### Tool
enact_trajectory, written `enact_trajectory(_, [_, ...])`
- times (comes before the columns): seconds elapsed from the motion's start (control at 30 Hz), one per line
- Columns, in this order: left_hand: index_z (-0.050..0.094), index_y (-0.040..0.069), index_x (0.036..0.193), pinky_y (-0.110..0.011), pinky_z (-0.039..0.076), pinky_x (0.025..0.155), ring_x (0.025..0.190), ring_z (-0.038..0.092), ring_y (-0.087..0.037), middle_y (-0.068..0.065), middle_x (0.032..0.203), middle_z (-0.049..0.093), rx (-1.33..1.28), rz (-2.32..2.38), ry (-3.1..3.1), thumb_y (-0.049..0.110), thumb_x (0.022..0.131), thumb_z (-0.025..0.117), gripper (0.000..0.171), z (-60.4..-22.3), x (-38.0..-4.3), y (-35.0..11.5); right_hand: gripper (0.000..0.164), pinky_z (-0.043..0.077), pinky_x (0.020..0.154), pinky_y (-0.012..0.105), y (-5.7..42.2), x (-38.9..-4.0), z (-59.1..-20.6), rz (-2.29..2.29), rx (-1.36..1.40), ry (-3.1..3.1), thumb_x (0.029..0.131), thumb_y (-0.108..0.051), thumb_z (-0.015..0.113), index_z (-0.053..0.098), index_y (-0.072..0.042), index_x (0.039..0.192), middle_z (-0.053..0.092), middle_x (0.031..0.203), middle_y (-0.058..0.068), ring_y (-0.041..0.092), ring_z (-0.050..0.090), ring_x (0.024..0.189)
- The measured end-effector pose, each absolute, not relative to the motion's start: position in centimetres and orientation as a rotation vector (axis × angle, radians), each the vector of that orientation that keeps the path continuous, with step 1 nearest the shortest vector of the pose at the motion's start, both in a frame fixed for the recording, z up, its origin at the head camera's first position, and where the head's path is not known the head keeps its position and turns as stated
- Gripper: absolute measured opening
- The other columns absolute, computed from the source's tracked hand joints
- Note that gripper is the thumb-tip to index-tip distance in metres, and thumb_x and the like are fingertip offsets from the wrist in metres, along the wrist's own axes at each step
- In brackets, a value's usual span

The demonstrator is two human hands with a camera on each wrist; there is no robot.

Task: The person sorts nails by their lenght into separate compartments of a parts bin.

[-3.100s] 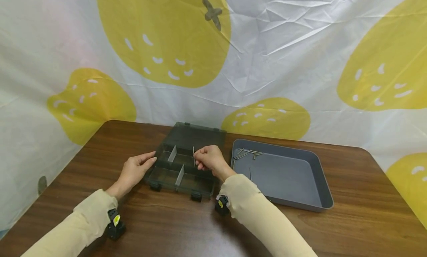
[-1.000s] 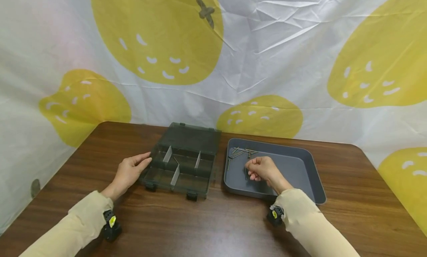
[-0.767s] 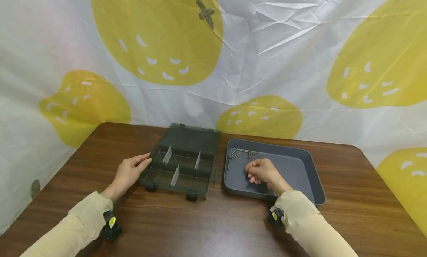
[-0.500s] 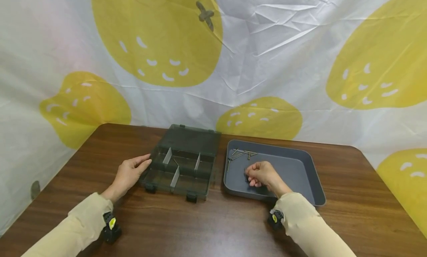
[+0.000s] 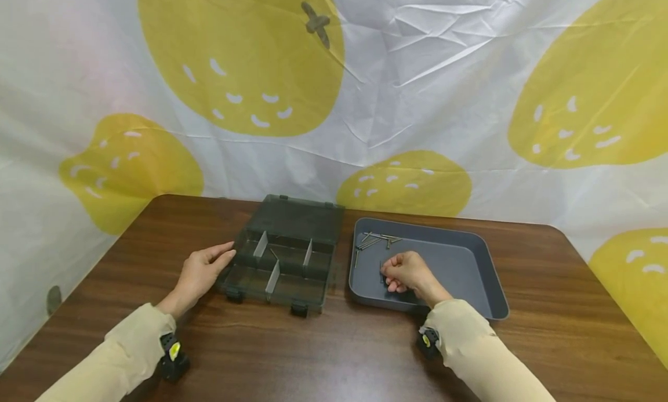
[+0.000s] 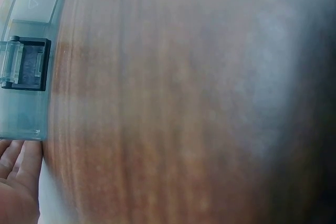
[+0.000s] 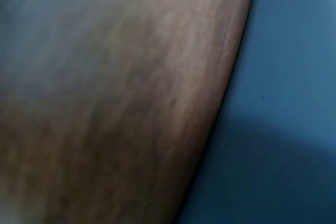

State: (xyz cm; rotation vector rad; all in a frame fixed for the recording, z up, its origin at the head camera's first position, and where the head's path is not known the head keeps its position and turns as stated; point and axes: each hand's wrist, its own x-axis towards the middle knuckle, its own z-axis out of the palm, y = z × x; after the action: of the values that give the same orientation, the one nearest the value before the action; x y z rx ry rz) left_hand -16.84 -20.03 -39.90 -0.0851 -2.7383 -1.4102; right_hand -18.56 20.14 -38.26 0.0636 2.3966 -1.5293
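Observation:
In the head view my left hand [image 5: 202, 271] rests its fingertips on the left side of an open, dark translucent compartment case [image 5: 300, 286]. The left wrist view shows those fingers [image 6: 29, 163] straight against the case's end, beside a black latch [image 6: 34, 64]. Over the left part of a grey tray [image 5: 443, 274], my right hand [image 5: 409, 273] pinches a thin dark screw [image 5: 381, 266] upright between thumb and fingers. One screw [image 5: 273, 254] lies in the case's back middle compartment. Several brass-coloured screws [image 5: 371, 243] lie in the tray's back left corner.
The case's lid [image 5: 300, 217] leans back toward the lemon-print cloth [image 5: 417, 100]. Pale dividers [image 5: 272, 277] split the case. Brown wooden table [image 5: 323, 355] surface lies in front of both containers. The tray's outer wall [image 7: 273, 98] fills the right wrist view's right side.
My right hand has moved from above the case to the tray and now pinches a screw there. The screw it held earlier lies in the case. My left hand stays at the case.

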Motion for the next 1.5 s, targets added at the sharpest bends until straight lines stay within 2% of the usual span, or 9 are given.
enact_trajectory(0.8, [0.051,0.002,0.135,-0.052,0.042,0.098,0.125,0.047,-0.038,-0.02,0.137,0.049,-0.079,-1.421,-2.734,0.037,0.098,0.049,0.051,-39.9,-16.7,-20.2,0.008,0.041,0.037,0.015,19.1,-18.4,-38.6,-1.414,0.098,2.552,0.084,0.005,0.058,0.064,0.008,0.082,0.054,0.05,-0.001,0.002,0.051,0.037])
enact_trajectory(1.5, [0.052,0.001,0.134,-0.052,0.041,0.099,0.125,0.047,-0.038,-0.02,0.136,0.05,-0.068,-1.421,-2.729,0.033,0.098,0.051,0.048,-39.7,-16.9,-20.1,0.009,0.047,0.039,0.018,18.2,-17.8,-38.6,-1.376,0.041,2.59,0.079,0.006,0.057,0.065,0.006,0.074,0.056,0.05,0.0,0.002,0.053,0.037])
